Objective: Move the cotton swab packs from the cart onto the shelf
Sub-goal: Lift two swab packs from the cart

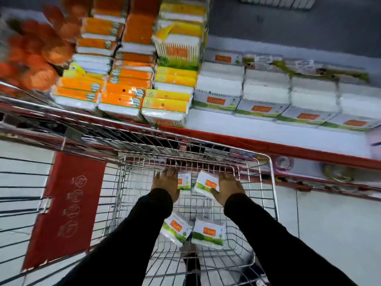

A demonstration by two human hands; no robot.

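Both my hands reach down into the wire cart (272, 182). My left hand (166, 182) is closed around a white cotton swab pack (184, 181) with an orange and green label, mostly hidden behind the hand. My right hand (227, 187) grips a second tilted pack (206, 183) by its right side. Two more packs lie on the cart floor nearer to me, one on the left (176, 228) and one on the right (208, 232). On the white shelf (268, 133) with a red front edge stands a row of the same packs (266, 93).
Stacks of orange and yellow packs (127, 83) fill the shelf's left part. Orange net items (35, 56) hang at far left. A red sign panel (66, 205) sits on the cart's left side. A lower shelf with round items (338, 172) lies at right.
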